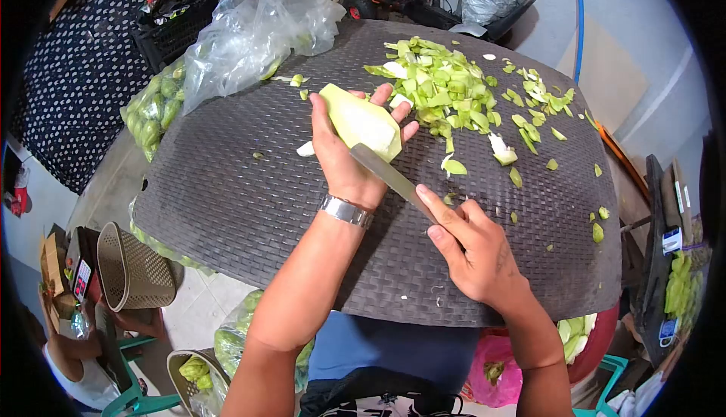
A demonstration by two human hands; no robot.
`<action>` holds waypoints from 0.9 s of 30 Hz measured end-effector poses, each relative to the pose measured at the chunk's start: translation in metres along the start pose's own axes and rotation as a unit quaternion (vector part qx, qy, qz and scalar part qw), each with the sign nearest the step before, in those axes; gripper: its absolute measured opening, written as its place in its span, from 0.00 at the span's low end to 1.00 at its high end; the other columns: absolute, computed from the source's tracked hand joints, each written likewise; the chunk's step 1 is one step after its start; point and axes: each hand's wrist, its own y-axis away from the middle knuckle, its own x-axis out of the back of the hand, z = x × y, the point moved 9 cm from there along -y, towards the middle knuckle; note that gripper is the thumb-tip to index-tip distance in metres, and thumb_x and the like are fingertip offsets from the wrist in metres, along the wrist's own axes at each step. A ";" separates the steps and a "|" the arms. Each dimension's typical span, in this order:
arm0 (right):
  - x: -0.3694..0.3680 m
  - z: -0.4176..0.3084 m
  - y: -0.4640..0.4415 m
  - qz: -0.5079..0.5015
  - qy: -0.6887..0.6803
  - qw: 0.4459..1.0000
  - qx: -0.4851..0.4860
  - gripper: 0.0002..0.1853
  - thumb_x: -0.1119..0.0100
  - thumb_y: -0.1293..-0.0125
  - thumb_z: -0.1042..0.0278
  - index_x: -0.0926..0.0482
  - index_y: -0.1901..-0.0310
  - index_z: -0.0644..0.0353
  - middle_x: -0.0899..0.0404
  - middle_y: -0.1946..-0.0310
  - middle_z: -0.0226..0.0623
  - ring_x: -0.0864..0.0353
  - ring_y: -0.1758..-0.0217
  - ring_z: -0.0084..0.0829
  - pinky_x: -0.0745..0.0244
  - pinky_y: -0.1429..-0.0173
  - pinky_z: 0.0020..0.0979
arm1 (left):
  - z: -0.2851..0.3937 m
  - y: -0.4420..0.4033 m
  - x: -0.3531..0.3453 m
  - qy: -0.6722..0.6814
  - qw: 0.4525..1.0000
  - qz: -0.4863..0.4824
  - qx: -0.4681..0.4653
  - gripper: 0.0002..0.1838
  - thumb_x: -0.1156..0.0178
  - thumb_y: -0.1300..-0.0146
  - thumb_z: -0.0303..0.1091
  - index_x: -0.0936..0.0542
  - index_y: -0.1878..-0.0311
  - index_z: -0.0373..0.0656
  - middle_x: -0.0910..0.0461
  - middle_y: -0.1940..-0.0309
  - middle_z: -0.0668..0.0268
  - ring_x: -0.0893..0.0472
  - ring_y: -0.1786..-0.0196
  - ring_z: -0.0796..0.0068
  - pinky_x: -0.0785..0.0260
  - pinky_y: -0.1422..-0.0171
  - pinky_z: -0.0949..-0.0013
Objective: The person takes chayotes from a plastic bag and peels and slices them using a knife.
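A pale green peeled vegetable (360,120) rests in my left hand (342,161), whose fingers curl around it from below and behind. A metal watch band circles that wrist. My right hand (475,249) is closed on the handle end of a knife (392,179), with the index finger stretched along the blade's back. The blade's tip end lies at the lower edge of the vegetable. Beyond my hands, a heap of green peelings and cut pieces (446,88) lies on the dark woven-pattern table (249,198).
A clear plastic bag (261,35) lies at the table's back left, beside bagged green vegetables (155,107). Scattered peelings (541,96) cover the right side. Below left are a beige basket (132,269) and a seated person (79,356). A pink bag (495,372) is below right.
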 end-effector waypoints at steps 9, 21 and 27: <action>0.005 0.002 -0.001 0.010 -0.022 1.000 -0.019 0.27 0.38 0.23 0.64 0.25 0.24 0.43 0.32 0.71 0.40 0.25 0.75 0.37 0.25 0.67 0.39 | -0.016 0.014 -0.015 0.000 1.000 -0.021 0.013 0.34 0.57 0.23 0.71 0.25 0.47 0.45 0.23 0.33 0.52 0.20 0.35 0.37 0.24 0.36 0.32; 0.006 0.009 0.001 0.028 0.017 0.998 -0.052 0.28 0.42 0.21 0.56 0.29 0.22 0.33 0.28 0.65 0.42 0.19 0.71 0.42 0.19 0.63 0.46 | -0.043 0.038 -0.023 -0.018 1.000 0.015 -0.004 0.36 0.59 0.22 0.72 0.25 0.46 0.44 0.25 0.32 0.53 0.22 0.33 0.41 0.26 0.32 0.36; -0.005 0.010 0.004 0.003 0.107 0.989 -0.097 0.31 0.46 0.20 0.52 0.39 0.18 0.29 0.25 0.60 0.49 0.14 0.68 0.54 0.16 0.60 0.53 | -0.041 0.032 -0.015 -0.036 0.999 0.023 -0.019 0.35 0.58 0.21 0.70 0.25 0.47 0.43 0.22 0.40 0.55 0.19 0.38 0.42 0.23 0.37 0.38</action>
